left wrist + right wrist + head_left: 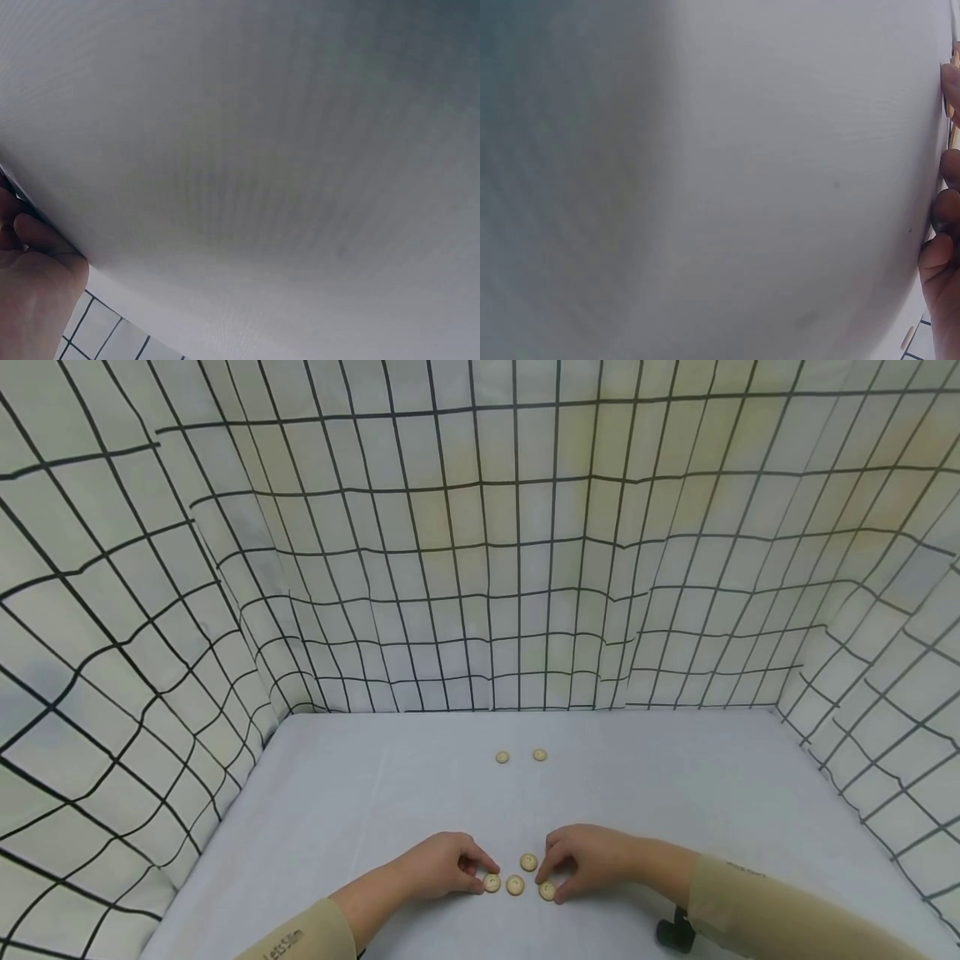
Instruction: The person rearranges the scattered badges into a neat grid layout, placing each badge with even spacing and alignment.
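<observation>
Several round beige buttons lie on the white table (360, 810). My left hand (486, 875) pinches the leftmost near button (491, 882) between thumb and forefinger. My right hand (550, 881) pinches the rightmost near button (547, 890) with curled fingers. Between the hands lie a middle button (514, 884) and a button behind it (528, 862). Both wrist views show little but white tabletop, with the left hand (30, 277) in the lower left corner and the fingers (946, 225) of the right hand at the right edge.
Two more buttons (502, 757) (540, 755) lie side by side farther back on the table. A cloth with a black grid (480, 568) walls in the back and both sides. A small black object (675, 935) sits under my right forearm.
</observation>
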Available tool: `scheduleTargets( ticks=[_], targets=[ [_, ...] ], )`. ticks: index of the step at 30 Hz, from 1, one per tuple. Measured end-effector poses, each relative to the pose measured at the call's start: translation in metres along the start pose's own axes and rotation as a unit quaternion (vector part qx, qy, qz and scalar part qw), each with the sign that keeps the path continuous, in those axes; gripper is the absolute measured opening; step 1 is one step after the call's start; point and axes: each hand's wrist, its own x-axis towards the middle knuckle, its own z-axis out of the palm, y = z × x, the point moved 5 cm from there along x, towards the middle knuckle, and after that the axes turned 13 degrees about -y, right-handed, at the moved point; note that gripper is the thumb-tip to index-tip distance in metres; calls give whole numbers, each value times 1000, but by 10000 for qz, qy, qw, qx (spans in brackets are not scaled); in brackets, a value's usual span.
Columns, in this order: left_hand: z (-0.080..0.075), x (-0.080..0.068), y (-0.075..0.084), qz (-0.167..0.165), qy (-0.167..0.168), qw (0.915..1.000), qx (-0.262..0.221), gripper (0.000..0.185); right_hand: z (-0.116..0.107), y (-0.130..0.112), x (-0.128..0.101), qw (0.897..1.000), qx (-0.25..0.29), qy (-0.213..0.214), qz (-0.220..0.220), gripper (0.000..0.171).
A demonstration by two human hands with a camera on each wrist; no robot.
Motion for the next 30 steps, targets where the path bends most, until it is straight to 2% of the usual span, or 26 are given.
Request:
scheduleTargets(
  ticks=[13, 30],
  targets=[
    [0, 1, -1, -21, -36, 10000, -18, 20, -2, -3, 1, 9999, -57, -97, 48, 22],
    [1, 0, -2, -3, 20, 10000, 42, 20, -3, -2, -3, 9997, 182, 119, -88, 20]
  ],
)
